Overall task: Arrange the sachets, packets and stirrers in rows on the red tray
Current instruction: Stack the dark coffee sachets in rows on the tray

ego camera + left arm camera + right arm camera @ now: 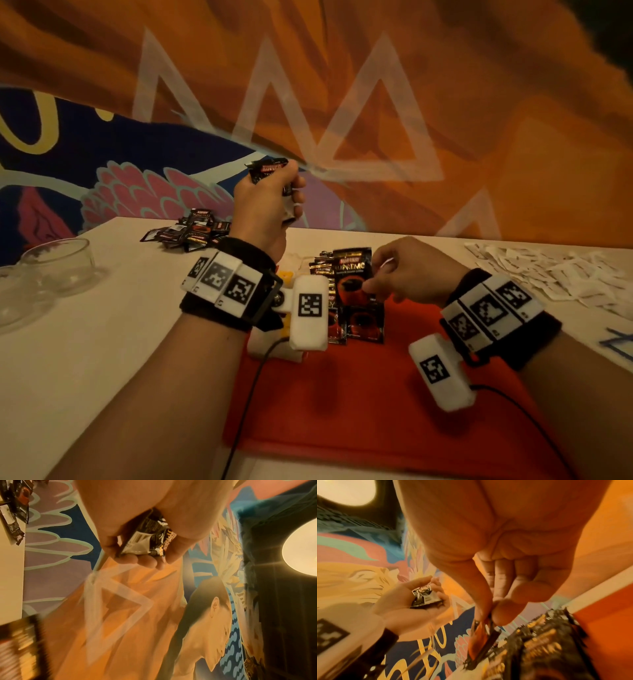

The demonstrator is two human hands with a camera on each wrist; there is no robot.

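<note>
My left hand (274,192) is raised above the table's far side and grips a small bunch of black coffee sachets (269,171), also seen in the left wrist view as crumpled black sachets (149,539) inside curled fingers. My right hand (387,277) pinches a black "Supremo" coffee sachet (352,274) between thumb and forefinger over the red tray (342,404). That sachet stands over a row of like sachets (346,322) lying on the tray's far part. In the right wrist view the pinched sachet (481,639) hangs edge-on below the fingertips (503,615).
A loose pile of black sachets (191,231) lies at the table's far left. White paper packets (555,274) are scattered at the right. Glass bowls (58,263) stand at the left edge. A yellow and white item (286,275) shows behind the left wrist. Cables run over the tray.
</note>
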